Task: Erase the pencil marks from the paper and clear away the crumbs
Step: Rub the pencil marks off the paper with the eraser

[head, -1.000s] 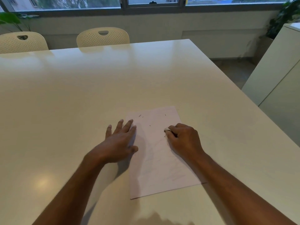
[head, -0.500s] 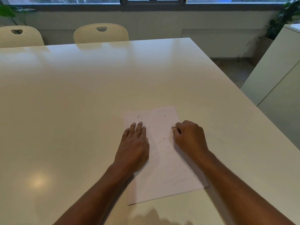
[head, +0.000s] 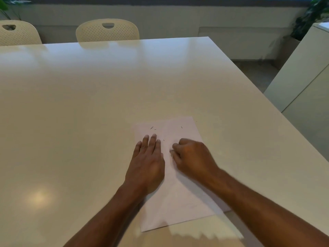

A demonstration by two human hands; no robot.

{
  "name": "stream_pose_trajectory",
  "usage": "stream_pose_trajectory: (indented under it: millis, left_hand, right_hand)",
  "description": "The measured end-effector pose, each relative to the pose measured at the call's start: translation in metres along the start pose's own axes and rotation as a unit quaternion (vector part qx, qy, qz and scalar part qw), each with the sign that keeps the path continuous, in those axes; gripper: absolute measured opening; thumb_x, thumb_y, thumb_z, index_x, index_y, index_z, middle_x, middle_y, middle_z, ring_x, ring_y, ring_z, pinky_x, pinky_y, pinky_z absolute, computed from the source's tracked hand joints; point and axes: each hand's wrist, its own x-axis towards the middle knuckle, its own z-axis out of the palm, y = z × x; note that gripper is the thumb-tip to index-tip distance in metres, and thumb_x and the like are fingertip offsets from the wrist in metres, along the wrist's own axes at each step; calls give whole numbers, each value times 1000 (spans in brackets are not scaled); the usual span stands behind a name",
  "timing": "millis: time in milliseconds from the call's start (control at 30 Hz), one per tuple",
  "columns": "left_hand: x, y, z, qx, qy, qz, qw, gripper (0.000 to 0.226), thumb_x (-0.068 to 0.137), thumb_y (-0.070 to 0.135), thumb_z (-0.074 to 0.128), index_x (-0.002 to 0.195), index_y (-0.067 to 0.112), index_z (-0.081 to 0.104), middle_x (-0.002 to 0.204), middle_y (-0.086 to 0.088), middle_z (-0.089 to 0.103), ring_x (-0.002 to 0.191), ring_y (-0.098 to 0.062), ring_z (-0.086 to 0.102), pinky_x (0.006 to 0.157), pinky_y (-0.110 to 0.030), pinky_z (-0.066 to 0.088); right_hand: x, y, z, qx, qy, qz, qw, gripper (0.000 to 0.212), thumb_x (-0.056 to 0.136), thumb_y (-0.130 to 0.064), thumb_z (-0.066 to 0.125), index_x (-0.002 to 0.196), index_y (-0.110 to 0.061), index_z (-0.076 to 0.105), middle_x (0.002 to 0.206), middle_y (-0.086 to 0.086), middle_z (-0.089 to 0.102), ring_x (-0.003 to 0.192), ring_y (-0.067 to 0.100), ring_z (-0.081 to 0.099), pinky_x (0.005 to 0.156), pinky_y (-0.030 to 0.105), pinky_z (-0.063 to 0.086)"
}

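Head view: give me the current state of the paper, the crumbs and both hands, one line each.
paper: flat on the table, faint pencil marks on its near half.
crumbs: a few dark bits lying scattered on the paper's far end.
left hand: fingers straight, pressing flat on the paper.
right hand: fingers curled, blurred; an eraser is not clearly visible.

This looks like an office meeting room. A big pale glossy table (head: 106,95) fills most of the space, with two cream perforated plastic chairs (head: 107,30) tucked in along its far side. Behind them a low wall (head: 178,20) runs beneath a strip of window. A white cabinet (head: 306,72) stands off to the right, with a leafy plant (head: 309,16) in the corner behind it and another plant (head: 4,6) far left.
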Motion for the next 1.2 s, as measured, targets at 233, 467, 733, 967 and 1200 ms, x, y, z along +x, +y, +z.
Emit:
stream_pose_trajectory:
  millis: [233, 467, 733, 967, 1200]
  left_hand:
    - [0, 1, -1, -6, -5, 0, 1000, 60, 104, 31, 7, 159, 9, 9, 167, -9, -4, 154, -24, -9, 125, -41, -2]
    - [-1, 1, 0, -4, 0, -1, 1000, 57, 106, 29, 10, 159, 9, 9, 167, -10, -3, 154, -26, -8, 125, -43, -1]
    - [-1, 1, -1, -5, -2, 2, 1000, 59, 104, 31, 7, 159, 10, 7, 167, -9, -4, 154, -25, -10, 125, -43, 0]
    - [0, 0, -1, 0, 6, 7, 1000, 58, 105, 28, 12, 159, 10, 12, 167, -12, 2, 154, -28, -5, 125, -44, 2]
    - [0, 1, -1, -5, 7, 3, 1000, 57, 105, 30, 11, 160, 11, 12, 167, -10, 2, 154, -27, -6, 125, -44, 1]
  right_hand:
    - [17, 2, 1, -8, 36, 26, 999, 18, 83, -18, 62, 67, -13, 66, 65, 3, 58, 54, 27, 59, 50, 28, 44]
    - [38, 40, -9, -67, 61, 111, 990, 20, 86, -23, 60, 72, -12, 69, 73, 6, 63, 67, 32, 65, 57, 30, 44]
    - [24, 36, -10, -53, 35, 89, 994, 22, 88, -28, 58, 74, -14, 69, 72, 3, 62, 66, 30, 64, 57, 32, 46]
    - [-12, -2, -6, -30, -15, 24, 999, 20, 85, -26, 61, 70, -14, 67, 67, 1, 59, 57, 27, 61, 51, 29, 46]
    - [-1, 22, -10, -45, 47, 92, 994, 19, 82, -24, 61, 67, -13, 64, 66, 3, 57, 58, 31, 61, 50, 30, 44]
